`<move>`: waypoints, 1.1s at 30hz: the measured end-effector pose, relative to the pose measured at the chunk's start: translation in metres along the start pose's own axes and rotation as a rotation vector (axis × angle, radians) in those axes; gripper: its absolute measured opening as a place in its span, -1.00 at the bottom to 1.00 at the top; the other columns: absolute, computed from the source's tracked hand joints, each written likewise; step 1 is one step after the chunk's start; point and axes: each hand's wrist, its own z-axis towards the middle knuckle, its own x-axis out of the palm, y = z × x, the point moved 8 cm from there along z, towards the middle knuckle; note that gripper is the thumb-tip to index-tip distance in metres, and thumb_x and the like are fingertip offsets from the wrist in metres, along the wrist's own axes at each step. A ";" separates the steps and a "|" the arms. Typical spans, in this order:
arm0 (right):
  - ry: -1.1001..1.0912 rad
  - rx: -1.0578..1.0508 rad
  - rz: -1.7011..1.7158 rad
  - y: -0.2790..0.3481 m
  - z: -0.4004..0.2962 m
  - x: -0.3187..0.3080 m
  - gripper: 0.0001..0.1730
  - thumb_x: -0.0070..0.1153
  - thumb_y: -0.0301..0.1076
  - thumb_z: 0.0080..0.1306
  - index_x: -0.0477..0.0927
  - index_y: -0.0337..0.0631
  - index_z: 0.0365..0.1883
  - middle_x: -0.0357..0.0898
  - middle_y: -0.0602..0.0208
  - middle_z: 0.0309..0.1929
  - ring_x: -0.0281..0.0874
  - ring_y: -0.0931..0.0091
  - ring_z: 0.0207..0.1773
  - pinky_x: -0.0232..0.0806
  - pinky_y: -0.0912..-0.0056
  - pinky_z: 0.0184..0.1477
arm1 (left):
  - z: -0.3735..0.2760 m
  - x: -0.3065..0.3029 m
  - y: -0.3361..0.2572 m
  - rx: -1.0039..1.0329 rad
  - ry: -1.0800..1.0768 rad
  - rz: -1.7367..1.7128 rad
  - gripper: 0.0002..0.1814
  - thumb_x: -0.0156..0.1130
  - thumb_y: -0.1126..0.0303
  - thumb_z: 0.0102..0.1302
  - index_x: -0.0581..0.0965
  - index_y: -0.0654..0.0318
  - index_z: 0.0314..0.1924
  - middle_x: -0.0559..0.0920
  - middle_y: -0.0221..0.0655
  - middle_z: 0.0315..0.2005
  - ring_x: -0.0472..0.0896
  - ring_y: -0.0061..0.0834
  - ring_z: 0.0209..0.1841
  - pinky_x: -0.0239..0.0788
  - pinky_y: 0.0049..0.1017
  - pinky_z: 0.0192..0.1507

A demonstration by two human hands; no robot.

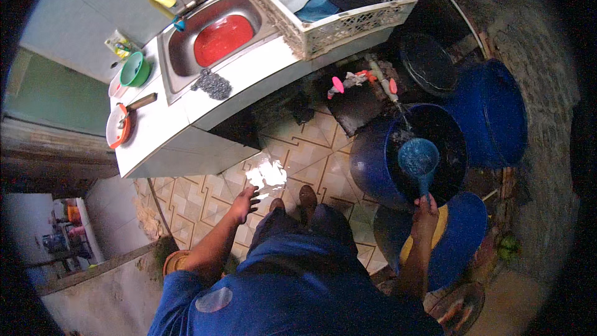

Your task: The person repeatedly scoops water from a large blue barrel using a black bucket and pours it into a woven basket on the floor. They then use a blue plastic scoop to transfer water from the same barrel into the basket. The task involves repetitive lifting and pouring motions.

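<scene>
My right hand [425,214] grips the handle of a blue plastic dipper [418,157]. The dipper's bowl is over the mouth of a large blue water drum [373,163], and it looks wet, with water in it. A pipe tap with a pink handle [393,86] pours a stream of water [404,115] into the drum, just beyond the dipper. My left hand [244,205] hangs free above the tiled floor, fingers apart and holding nothing.
A steel sink [175,58] with a red basin [224,39] is set in the white counter [163,116]. A dish crate [354,32] stands beside it. A second blue drum [489,116] and a blue-and-yellow container [459,238] flank the water drum. The patterned floor [196,210] shines wet.
</scene>
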 end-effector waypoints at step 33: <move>0.972 0.470 0.695 -0.028 -0.072 0.225 -0.58 -0.15 -0.27 0.40 0.26 -0.20 0.18 0.52 0.22 -0.10 0.32 0.68 -0.46 0.19 0.61 -0.45 | 0.055 0.168 -0.204 0.164 0.468 -0.131 -0.29 0.14 0.07 0.16 0.20 0.13 0.27 0.38 -0.20 0.15 0.39 -0.23 0.12 0.19 -0.19 0.15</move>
